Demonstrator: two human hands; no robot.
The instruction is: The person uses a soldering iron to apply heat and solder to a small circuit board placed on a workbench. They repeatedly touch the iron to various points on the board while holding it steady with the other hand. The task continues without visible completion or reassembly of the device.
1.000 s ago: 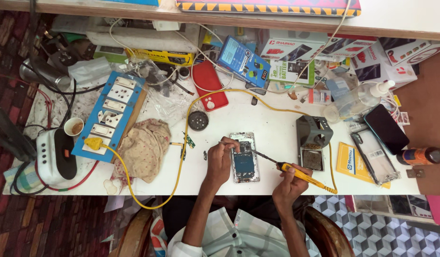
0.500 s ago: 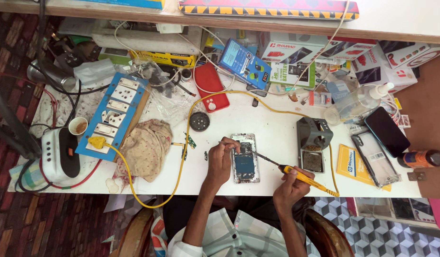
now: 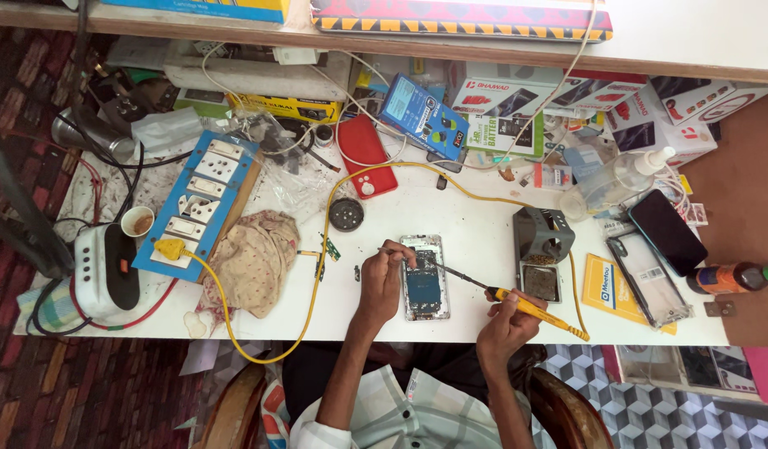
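An opened phone [image 3: 424, 278] with its blue circuit board showing lies on the white table [image 3: 450, 218] near the front edge. My left hand [image 3: 384, 278] rests beside the phone's left side and pinches a thin strip of solder wire whose end reaches the phone's top. My right hand [image 3: 504, 320] grips a yellow-handled soldering iron [image 3: 517, 304]; its dark tip points up-left onto the board. The iron's yellow cable [image 3: 317, 258] loops across the table to a blue socket board [image 3: 199, 199].
A grey iron stand [image 3: 540, 249] sits just right of the phone. A crumpled cloth [image 3: 252, 259] lies to the left, with a red phone cover [image 3: 365, 155], a round tin [image 3: 346, 214], boxes, a spray bottle [image 3: 621, 179] and spare phones [image 3: 666, 233] around.
Both hands stay at the phone; the iron's tip and the wire shift only slightly. The view has drifted a little.
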